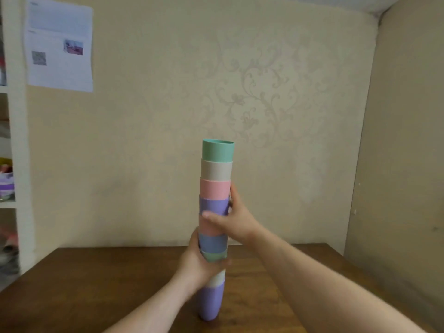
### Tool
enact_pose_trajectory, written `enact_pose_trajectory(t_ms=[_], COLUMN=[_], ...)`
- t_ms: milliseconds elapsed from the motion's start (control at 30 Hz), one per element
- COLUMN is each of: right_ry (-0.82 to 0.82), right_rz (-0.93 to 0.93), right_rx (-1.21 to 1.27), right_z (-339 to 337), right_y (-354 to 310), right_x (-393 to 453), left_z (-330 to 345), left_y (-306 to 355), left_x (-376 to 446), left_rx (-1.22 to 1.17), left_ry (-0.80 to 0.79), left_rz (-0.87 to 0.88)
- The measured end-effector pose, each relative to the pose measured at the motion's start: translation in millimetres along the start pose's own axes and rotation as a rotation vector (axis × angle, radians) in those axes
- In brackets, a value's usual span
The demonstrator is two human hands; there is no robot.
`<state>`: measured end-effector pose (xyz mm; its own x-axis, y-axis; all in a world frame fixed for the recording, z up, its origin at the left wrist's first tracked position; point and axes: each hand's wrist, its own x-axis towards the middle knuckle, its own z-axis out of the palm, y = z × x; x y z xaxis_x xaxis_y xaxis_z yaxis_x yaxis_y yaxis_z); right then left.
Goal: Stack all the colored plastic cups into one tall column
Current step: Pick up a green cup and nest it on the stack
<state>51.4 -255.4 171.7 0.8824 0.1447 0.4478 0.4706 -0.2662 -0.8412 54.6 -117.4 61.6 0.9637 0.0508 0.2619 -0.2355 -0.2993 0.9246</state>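
Note:
A tall column of nested plastic cups [214, 188] stands upright on the brown wooden table [96, 284]. From the top it shows teal, beige, pink, purple, pink, blue, green and white bands, with a purple cup [210, 302] at the bottom touching the table. My left hand [200, 261] wraps the lower part around the green and blue bands. My right hand [231, 216] grips the column higher up, at the purple and pink bands, thumb across the front.
A beige patterned wall rises just behind the table. A printed paper sheet [60, 44] hangs on it at upper left. White shelves [9, 183] with assorted items stand at the far left edge.

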Motion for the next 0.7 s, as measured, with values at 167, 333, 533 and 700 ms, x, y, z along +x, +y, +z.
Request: enact_pose_trajectory(t_ms=[167,333,533,700], right_ry=[-0.079,-0.026,-0.012,-0.017], right_rz=[0.282,0.336,0.347,0.363], right_rx=[-0.081,-0.05,-0.079,-0.08], right_z=[34,49,49,51], right_y=[124,153,168,182], right_x=[-63,-56,-11,26], left_z=[4,6,17,22], left_y=[-70,-72,-87,-102], left_x=[-18,-6,39,76], left_rx=[0.049,0.143,0.136,0.106], left_ry=[-0.089,-0.147,-0.075,-0.048], left_rz=[-0.17,-0.154,-0.147,-0.179])
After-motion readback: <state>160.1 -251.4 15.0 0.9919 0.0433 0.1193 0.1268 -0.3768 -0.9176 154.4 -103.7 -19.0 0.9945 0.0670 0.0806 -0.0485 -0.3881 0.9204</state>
